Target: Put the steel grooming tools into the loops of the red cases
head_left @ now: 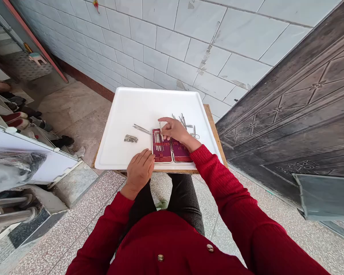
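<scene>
An opened manicure case (163,158) with a purple and red lining lies on a white tray (126,103). Several slim metal tools (157,141) sit in the loops of its left half. My right hand (174,129) is pinched over that half, holding a slim silver manicure tool (161,128) roughly upright; its exact kind is too small to make out. Flat beside the case's lower left edge rests my left hand (140,166), fingers stretched out. Part of the right half is hidden under my right wrist.
On the tray, tweezers (141,129) and nail clippers (131,138) lie left of the case; scissors (195,133) and other metal tools (183,120) lie to its right. A tiled wall (166,42) stands behind, and a dark metal door (289,114) is at the right.
</scene>
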`<state>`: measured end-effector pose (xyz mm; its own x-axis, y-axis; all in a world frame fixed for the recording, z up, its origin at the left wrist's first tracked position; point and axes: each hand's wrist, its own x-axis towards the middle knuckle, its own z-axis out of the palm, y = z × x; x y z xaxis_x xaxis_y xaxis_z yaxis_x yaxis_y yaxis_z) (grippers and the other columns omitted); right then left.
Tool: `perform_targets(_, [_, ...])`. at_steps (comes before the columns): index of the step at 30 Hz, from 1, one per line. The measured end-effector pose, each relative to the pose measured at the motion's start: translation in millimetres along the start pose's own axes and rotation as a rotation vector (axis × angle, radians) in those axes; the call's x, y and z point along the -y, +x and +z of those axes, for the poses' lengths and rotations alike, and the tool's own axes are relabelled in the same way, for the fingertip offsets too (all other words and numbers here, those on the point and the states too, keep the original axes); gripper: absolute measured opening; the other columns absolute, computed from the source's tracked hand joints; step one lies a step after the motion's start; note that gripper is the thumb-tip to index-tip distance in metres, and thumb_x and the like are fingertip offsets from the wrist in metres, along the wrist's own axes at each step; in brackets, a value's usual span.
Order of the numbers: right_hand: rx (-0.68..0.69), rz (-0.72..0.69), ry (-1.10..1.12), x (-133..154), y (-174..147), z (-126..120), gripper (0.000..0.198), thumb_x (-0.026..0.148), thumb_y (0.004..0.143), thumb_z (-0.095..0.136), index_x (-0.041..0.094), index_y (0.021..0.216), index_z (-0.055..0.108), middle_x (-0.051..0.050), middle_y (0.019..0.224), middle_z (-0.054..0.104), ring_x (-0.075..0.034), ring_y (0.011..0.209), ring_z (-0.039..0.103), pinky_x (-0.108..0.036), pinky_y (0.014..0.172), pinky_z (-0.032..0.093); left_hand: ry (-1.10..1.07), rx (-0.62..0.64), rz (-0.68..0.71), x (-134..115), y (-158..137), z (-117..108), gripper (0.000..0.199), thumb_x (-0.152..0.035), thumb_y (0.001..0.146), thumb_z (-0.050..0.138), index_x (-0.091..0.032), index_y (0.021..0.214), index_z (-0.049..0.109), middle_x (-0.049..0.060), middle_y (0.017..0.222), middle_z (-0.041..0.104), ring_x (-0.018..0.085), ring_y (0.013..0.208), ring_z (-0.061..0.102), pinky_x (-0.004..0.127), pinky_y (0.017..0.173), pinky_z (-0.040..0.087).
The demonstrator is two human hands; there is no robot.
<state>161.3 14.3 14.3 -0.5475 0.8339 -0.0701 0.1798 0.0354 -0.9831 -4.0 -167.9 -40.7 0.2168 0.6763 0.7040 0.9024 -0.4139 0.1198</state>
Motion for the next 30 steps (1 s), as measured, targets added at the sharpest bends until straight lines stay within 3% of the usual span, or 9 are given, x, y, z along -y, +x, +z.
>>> perform_targets(9, [-0.122,-0.012,-0.206,-5,-13,-2,0.043,0.011,0.084,0.064,0.013,0.127,0.066,0.005,0.056,0.066,-0.009,0.041,0.052,-0.021,0.045,0.043,0.006,-0.019,0.013,0,1,1,0.024,-0.012,0.098,0.057,-0.017,0.12,0.066,0.011,0.119,0.077,0.027,0.121,0.07,0.041,0.099,0.055])
perform_targets(14, [-0.144,-0.071,-0.291,-11,-10,-1,0.031,0.017,0.087,0.067,0.015,0.117,0.073,0.003,0.066,0.07,-0.011,0.053,0.061,-0.025,0.063,0.052,0.0,0.002,-0.001,1,-1,2,0.026,-0.013,0.1,0.054,-0.019,0.122,0.066,0.011,0.12,0.077,0.027,0.122,0.07,0.041,0.099,0.055])
perform_targets(19, [-0.246,-0.138,-0.434,-6,-8,-1,0.021,0.027,0.095,0.061,0.016,0.095,0.079,-0.001,0.071,0.073,-0.016,0.07,0.067,-0.028,0.074,0.051,-0.005,0.03,-0.017,2,-1,1,0.028,-0.015,0.1,0.052,-0.019,0.124,0.065,0.011,0.123,0.076,0.026,0.123,0.069,0.042,0.1,0.055])
perform_targets(23, [-0.317,-0.123,-0.481,-3,-5,1,0.016,0.021,0.09,0.065,0.017,0.083,0.079,-0.003,0.087,0.079,-0.017,0.083,0.07,-0.028,0.078,0.05,0.015,0.022,-0.004,2,-1,1,0.029,-0.015,0.1,0.052,-0.02,0.126,0.064,0.011,0.123,0.076,0.027,0.123,0.07,0.042,0.1,0.056])
perform_targets(30, [-0.321,-0.061,-0.463,-2,-4,4,0.011,0.014,0.084,0.067,0.017,0.086,0.077,-0.001,0.083,0.076,-0.014,0.075,0.067,-0.026,0.074,0.05,-0.023,0.037,-0.024,2,-1,1,0.03,-0.017,0.101,0.05,-0.021,0.127,0.066,0.012,0.123,0.076,0.027,0.124,0.069,0.043,0.101,0.055])
